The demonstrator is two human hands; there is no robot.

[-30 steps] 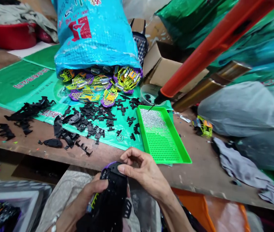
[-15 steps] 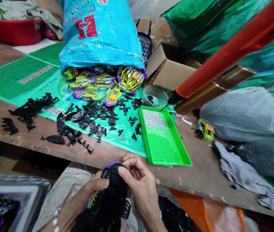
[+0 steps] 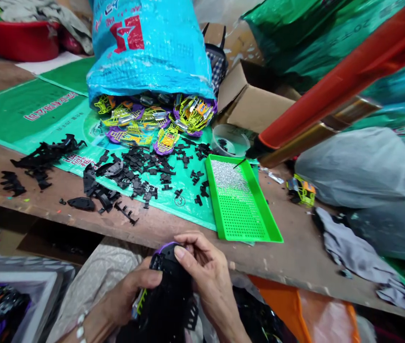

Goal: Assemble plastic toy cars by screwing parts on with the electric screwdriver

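Note:
Low in the view, my left hand point(image 3: 126, 297) grips a black and purple toy car body point(image 3: 168, 290) from its left side, thumb across the top. My right hand point(image 3: 206, 276) rests on the toy's front end with fingers curled, pinching at its purple tip. Both hands are just below the near edge of the wooden table point(image 3: 295, 257). Loose black plastic parts point(image 3: 131, 174) lie scattered on a green woven sheet point(image 3: 45, 114) on the table.
A blue sack point(image 3: 148, 47) spills yellow and purple toy frames point(image 3: 152, 124). A green perforated tray point(image 3: 240, 200) holds small silver screws. Behind it are a clear round tub point(image 3: 229, 138), a cardboard box point(image 3: 248, 100), a red and gold tube point(image 3: 331, 90). Grey cloth point(image 3: 356, 247) lies right.
My right hand has drawn in from above the toy and closed its fingers onto the front end. The view has shifted slightly; the left hand keeps its grip.

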